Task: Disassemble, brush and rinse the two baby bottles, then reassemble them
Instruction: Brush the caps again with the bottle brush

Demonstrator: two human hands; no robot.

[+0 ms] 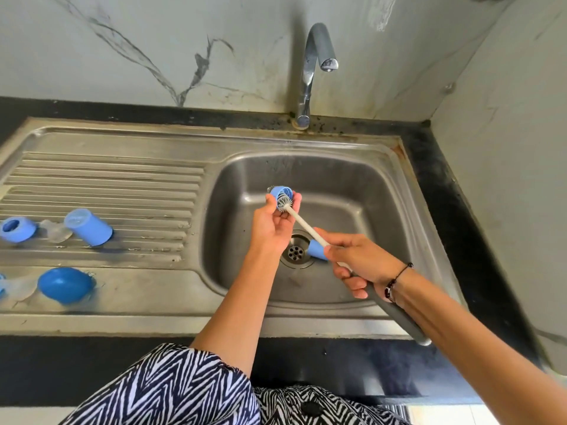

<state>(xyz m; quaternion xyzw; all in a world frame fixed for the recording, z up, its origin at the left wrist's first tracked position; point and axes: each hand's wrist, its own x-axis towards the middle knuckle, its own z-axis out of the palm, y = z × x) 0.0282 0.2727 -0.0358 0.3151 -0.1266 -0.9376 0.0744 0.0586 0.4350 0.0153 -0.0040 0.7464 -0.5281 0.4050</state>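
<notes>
Fingers of the left hand [270,223] pinch a blue bottle ring [280,194] above the sink [368,191] basin; the right hand [359,260] grips the brush [302,220], bristles inside the ring. Left of the sink, blue bottle [89,227] and cap [66,285] rest on the drainboard [107,179].

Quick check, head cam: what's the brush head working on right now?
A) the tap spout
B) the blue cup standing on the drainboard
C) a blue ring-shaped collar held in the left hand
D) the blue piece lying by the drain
C: the bristles of the brush sit inside the blue collar pinched by the left hand over the basin, while the right hand holds the handle.
</notes>
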